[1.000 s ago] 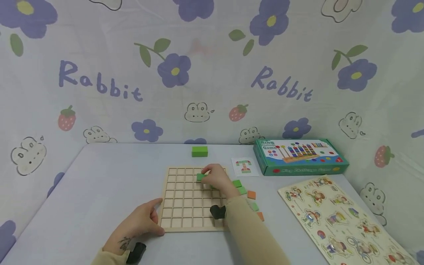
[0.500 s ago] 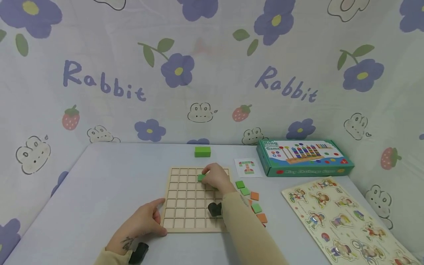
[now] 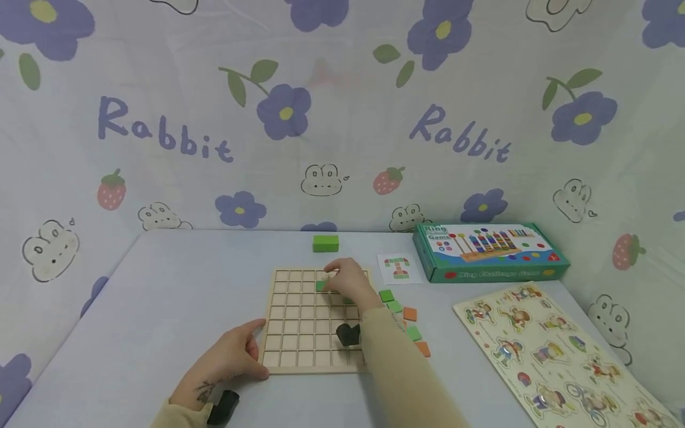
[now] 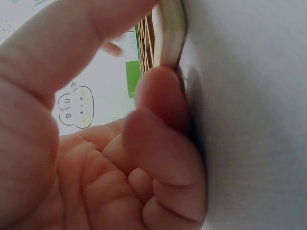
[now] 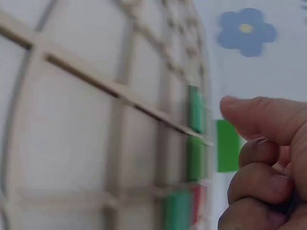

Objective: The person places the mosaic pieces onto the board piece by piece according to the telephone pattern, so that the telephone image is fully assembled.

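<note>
A wooden grid board [image 3: 289, 343] lies on the table. My left hand [image 3: 227, 359] rests at its near-left corner, thumb at the corner and index finger along the left edge; the left wrist view has its other fingers curled beside the board [image 4: 170, 36]. My right hand [image 3: 350, 282] is over the far part of the board beside a green square tile [image 3: 321, 286] in a cell. Nothing shows between its thumb and index finger. The right wrist view has green tiles [image 5: 195, 158] and a red piece [image 5: 197, 206] in the cells; the hand partly hides these in the head view.
Loose green [image 3: 393, 306] and orange tiles [image 3: 409, 313] lie right of the board, partly behind the sleeve. A pattern card [image 3: 398, 269], a green game box [image 3: 489, 252] and a picture puzzle board [image 3: 546, 351] lie further right. A green block [image 3: 326, 244] stands behind.
My right index finger has lifted off the green tile, which now lies in its cell. The left hand keeps its place at the board, and the head view shifts slightly.
</note>
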Demonstrator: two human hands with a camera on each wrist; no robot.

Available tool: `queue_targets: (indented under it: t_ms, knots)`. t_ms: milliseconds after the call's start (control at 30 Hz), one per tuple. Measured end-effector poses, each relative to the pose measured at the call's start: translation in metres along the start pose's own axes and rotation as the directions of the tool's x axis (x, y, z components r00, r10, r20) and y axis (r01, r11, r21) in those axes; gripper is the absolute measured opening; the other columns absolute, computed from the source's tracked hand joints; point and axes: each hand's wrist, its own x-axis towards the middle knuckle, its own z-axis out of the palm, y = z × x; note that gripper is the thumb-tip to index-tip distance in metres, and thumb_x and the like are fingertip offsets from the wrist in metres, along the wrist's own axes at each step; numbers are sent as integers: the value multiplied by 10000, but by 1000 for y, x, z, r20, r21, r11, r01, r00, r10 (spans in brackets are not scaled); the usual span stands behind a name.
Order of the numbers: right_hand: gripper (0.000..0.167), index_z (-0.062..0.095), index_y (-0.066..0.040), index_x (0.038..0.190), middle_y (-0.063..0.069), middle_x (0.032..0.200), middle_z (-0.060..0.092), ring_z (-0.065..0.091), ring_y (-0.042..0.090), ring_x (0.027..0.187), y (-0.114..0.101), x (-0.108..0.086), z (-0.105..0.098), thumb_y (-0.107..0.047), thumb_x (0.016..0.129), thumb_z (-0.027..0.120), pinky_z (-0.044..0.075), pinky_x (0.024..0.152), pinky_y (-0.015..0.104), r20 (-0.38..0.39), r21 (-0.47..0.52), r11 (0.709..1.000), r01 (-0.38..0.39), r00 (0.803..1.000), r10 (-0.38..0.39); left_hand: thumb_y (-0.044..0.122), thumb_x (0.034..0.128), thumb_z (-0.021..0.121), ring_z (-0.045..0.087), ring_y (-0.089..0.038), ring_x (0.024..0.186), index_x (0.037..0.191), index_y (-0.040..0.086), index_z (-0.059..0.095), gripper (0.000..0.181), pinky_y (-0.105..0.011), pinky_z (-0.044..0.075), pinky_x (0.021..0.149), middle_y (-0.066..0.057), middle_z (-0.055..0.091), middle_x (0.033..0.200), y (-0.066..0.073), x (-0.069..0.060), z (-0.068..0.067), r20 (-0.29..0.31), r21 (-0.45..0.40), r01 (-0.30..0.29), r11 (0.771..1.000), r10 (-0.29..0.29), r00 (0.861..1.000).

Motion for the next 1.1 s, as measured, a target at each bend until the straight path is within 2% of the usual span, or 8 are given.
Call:
queue_targets:
  t_ms: [100,200,300,467,633,767,933,1100]
  knots:
    - [370,635,-79,1141,93,978,590,519,195,767,1,-7,-22,-118,779,704,447,676,346,-23,113,993,15,1000,-13,1,494,849,450,-149,544,1393,13,367,1020,-268,351,485,-59,523,663,-1,0,-1,2,9,0,1000,0,1000]
    - [345,635,-98,1115,38,764,533,442,154,611,7,-19,-52,-138,780,703,401,569,306,-59,203,979,-7,998,19,6,492,851,450,-149,544,1392,12,367,1022,-267,351,485,-58,523,661,-1,1,0,5,12,-5,1000,5,1000]
    - [324,618,-104,1103,-16,651,455,344,115,505,19,-36,-80,-137,789,687,312,473,251,-75,283,959,-29,996,52,4,490,849,450,-151,546,1390,11,372,1019,-267,352,484,-58,520,661,0,0,0,2,13,-5,1000,5,1000]
    - [359,559,-61,1160,-49,593,402,256,96,442,50,-66,-107,-97,816,655,240,430,231,-3,385,920,-70,997,78,5,497,849,448,-148,548,1390,12,374,1011,-265,351,486,-55,515,658,1,-1,1,-2,22,0,1000,0,1000]
    - [400,536,-35,1184,-22,608,422,297,132,469,80,-96,-116,-88,806,654,268,455,245,56,338,930,-147,989,136,0,504,848,448,-146,545,1390,3,367,1008,-263,349,484,-55,516,654,1,-2,1,0,23,-2,1000,2,1000]
    - [396,545,-20,1163,-2,630,433,320,151,494,99,-111,-116,-69,784,649,277,463,251,75,285,938,-200,980,186,-8,504,844,450,-147,545,1390,-1,365,1008,-263,352,484,-56,516,655,1,-2,0,-2,16,-4,1000,4,1000]
    - [336,616,-75,1068,23,623,446,370,180,539,114,-113,-112,-56,734,650,293,488,265,54,183,947,-262,965,257,-9,511,842,446,-144,543,1396,-1,353,1011,-262,350,484,-55,518,654,1,-1,0,2,22,5,1000,-5,1000]
    - [288,661,-122,974,55,764,477,434,204,719,118,-110,-105,-56,694,680,340,585,297,54,34,958,-283,958,281,0,504,849,444,-145,541,1394,-2,356,1017,-266,351,482,-53,520,653,0,0,2,4,35,-3,999,2,1000]
